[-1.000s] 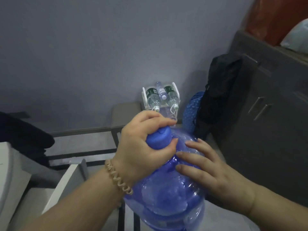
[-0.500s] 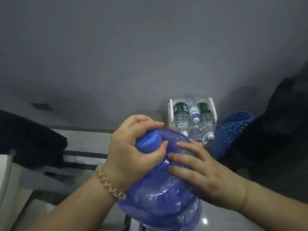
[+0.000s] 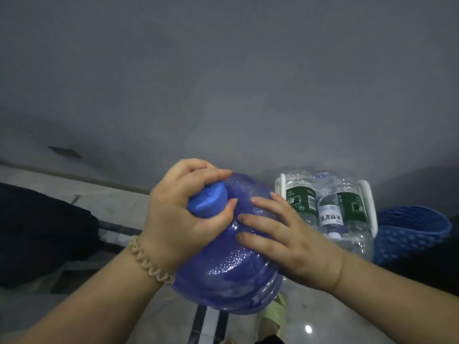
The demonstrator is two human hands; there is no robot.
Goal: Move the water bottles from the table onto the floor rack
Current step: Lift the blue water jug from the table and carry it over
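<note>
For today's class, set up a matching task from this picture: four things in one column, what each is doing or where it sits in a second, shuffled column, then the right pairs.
Column one:
1 left hand
2 right hand
3 white rack
4 blue basket

Column two:
A holds small bottles
B grips the blue cap of the big blue jug
C sits to the right of the rack
D lies flat, fingers straight, on the jug

Pairs: 1-B; 2-D; 3-A; 4-C

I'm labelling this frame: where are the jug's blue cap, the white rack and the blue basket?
blue cap (image 3: 206, 203), head view, flat top.
white rack (image 3: 370, 207), head view, right side rail.
blue basket (image 3: 409, 234), head view, perforated wall.
</note>
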